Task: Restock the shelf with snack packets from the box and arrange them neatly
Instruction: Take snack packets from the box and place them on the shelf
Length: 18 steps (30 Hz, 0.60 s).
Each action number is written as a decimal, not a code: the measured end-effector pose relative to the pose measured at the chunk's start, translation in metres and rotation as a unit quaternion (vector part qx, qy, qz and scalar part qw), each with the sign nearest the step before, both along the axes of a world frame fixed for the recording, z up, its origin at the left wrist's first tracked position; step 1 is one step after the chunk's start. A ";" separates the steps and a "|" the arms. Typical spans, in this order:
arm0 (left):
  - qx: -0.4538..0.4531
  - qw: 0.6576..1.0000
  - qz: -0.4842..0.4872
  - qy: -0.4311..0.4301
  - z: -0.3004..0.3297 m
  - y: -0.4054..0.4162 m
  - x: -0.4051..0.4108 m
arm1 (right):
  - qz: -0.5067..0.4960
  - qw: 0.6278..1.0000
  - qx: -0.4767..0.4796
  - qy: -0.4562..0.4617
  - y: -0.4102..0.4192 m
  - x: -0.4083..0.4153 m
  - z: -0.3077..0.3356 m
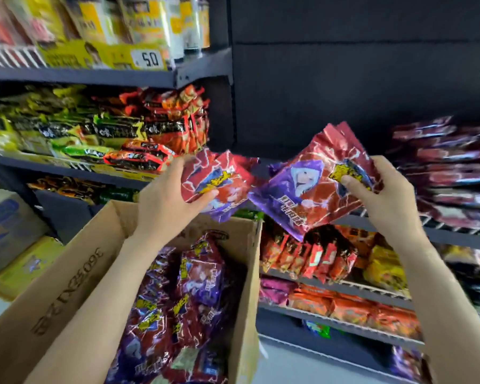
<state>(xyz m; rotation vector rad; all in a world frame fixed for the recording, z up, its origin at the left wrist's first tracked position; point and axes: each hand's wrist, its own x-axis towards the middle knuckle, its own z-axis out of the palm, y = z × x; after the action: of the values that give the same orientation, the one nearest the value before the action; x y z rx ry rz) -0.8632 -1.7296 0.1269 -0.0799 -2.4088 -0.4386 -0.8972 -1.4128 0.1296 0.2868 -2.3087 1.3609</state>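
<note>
Mid-task: cardboard box at near left, lots of red-purple snack packets still inside, so plenty left to shelve. Left hand raised above the box, fingers curled round one packet. Right hand level with it, pinching a second packet by its edge, thumb on front. Both packets held in front of the dark shelf gap, not placed. Stack of matching packets already on the shelf far right, looks partly stocked.
</note>
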 end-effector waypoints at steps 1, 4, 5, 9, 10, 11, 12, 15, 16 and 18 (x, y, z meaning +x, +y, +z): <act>0.001 1.000 -0.004 0.028 0.005 0.014 -0.008 | -0.023 0.999 -0.018 0.013 0.014 -0.005 0.005; -0.002 0.996 -0.009 0.090 0.018 0.054 -0.035 | -0.115 0.991 -0.035 0.063 0.049 -0.020 0.017; -0.005 0.994 -0.009 0.107 0.022 0.067 -0.044 | -0.146 0.985 -0.024 0.087 0.059 -0.026 0.018; 0.007 0.992 -0.024 0.127 0.025 0.110 -0.081 | -0.218 0.958 0.096 0.162 0.088 -0.053 -0.002; 0.008 0.992 -0.028 0.126 0.024 0.120 -0.089 | -0.221 0.950 0.139 0.174 0.092 -0.059 -0.010; 0.004 0.992 -0.032 0.123 0.023 0.130 -0.097 | -0.218 0.941 0.181 0.185 0.096 -0.064 -0.019; -0.007 0.992 -0.038 0.123 0.022 0.140 -0.106 | -0.212 0.933 0.217 0.195 0.099 -0.066 -0.025; -0.052 0.990 -0.062 0.119 0.019 0.173 -0.127 | -0.180 0.915 0.291 0.215 0.110 -0.066 -0.044; -0.070 0.988 -0.071 0.122 0.018 0.183 -0.133 | -0.165 0.909 0.315 0.217 0.114 -0.066 -0.049; -0.102 0.983 -0.096 0.123 0.018 0.203 -0.146 | -0.130 0.898 0.363 0.213 0.124 -0.066 -0.058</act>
<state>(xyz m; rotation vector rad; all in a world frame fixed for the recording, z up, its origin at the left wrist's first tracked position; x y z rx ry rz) -1.0093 -1.5262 0.1447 -0.4346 -2.2021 -0.2495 -0.9635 -1.2891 0.0719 0.4303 -2.2608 0.2227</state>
